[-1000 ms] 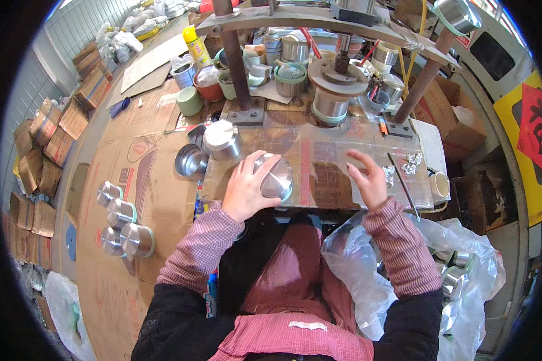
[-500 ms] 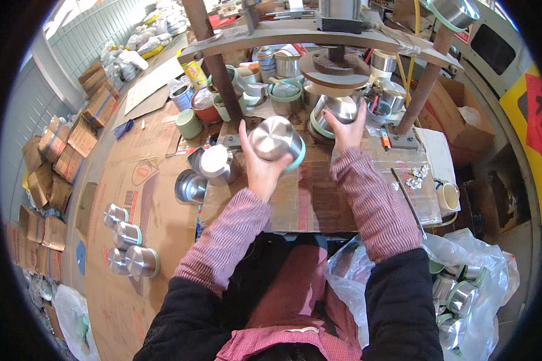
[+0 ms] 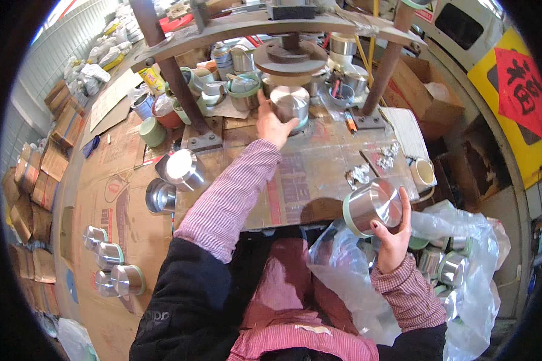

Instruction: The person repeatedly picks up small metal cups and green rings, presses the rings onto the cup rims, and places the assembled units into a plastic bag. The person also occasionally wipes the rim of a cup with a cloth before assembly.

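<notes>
Left hand (image 3: 272,123) wraps one steel cup (image 3: 289,103), right hand (image 3: 391,236) another cup (image 3: 374,206): light, rigid, slick, best gripped round sidewalls.

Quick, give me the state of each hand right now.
Left hand: closed around a steel cup sitting under the press plate.
Right hand: holding a green-rimmed steel cup above the plastic bag.

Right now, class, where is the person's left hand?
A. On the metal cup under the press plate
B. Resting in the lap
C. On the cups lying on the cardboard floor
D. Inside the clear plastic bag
A: the left hand grips the metal cup beneath the round press plate, arm stretched forward.
</notes>
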Tool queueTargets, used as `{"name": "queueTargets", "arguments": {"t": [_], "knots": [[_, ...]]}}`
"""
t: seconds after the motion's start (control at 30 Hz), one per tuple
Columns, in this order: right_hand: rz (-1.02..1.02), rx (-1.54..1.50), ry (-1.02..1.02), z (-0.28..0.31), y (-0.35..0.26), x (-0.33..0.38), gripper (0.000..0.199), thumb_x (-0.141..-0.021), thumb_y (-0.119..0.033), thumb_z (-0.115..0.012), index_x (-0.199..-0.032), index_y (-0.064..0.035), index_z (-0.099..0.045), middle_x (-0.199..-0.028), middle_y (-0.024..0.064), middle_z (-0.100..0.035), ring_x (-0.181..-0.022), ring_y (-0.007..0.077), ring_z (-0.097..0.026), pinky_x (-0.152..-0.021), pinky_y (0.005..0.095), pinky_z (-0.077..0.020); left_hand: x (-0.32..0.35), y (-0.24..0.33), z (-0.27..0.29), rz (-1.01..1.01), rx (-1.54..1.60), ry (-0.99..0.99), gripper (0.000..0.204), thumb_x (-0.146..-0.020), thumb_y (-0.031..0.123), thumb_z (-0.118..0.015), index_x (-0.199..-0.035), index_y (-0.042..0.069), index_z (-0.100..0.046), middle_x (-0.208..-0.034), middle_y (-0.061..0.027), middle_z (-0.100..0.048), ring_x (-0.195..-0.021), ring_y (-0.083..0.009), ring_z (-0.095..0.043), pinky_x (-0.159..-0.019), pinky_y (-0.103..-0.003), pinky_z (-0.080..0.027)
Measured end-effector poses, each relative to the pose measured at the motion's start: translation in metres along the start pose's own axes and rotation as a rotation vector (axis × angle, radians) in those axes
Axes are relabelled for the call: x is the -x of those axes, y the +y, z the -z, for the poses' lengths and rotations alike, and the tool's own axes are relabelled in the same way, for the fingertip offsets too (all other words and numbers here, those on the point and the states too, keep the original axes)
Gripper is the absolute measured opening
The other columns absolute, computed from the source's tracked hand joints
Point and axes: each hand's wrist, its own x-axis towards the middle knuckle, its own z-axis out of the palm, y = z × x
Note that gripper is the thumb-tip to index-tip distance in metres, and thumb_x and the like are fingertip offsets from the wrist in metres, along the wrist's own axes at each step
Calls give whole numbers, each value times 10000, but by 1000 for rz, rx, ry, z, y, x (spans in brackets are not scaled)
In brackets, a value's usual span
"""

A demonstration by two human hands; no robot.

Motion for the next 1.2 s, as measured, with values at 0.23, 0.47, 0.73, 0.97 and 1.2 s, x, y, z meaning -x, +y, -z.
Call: {"name": "queueTargets", "arguments": {"t": [0.23, 0.47, 0.73, 0.97, 1.2], "knots": [[-140, 55, 78, 55, -11, 67, 965, -716, -84, -873, -1539, -18, -374, -1405, 131, -566, -1290, 229, -553, -1117, 365, -424, 169, 65, 48, -322, 27, -184, 915, -790, 147, -763, -1572, 17, -306, -1540, -196, -391, -1437, -363, -346, -1227, -453, -230], [-3, 392, 357, 127, -42, 151, 941, -659, -107, -926, -1476, -9, -469, -1415, 100, -532, -1304, 211, -517, -1135, 351, -383, 289, 92, 73, 59, 550, -498, 418, -901, -11, -556, -1317, -51, -581, -1328, -125, -572, -1258, -213, -550, -1111, -351, -398], [360, 935, 934, 252, -84, 218, 648, -831, -102, -804, -1417, -33, -536, -1423, 100, -528, -1272, 218, -529, -1075, 363, -435, 335, 79, 71, 336, 744, -570, 293, -992, 53, -601, -1272, -29, -628, -1100, -73, -690, -1041, -151, -637, -961, -294, -481], [-30, 1268, 1073, 375, -45, 263, 544, -984, -266, -678, -1432, 0, -521, -1377, 157, -558, -1072, 232, -576, -940, 369, -479, 345, 90, 72, 392, 718, -693, 292, -991, 5, -572, -1275, -10, -639, -1090, -50, -687, -1038, -119, -625, -947, -265, -482], [215, 1570, 890, 410, -33, 260, 483, -1026, -249, -597, -1427, 13, -530, -1377, 215, -588, -1254, 340, -565, -1054, 422, -442, 348, 94, 102, 214, 636, -680, 313, -949, -3, -608, -1259, -7, -650, -1104, -78, -675, -1034, -159, -637, -962, -311, -497]]}}
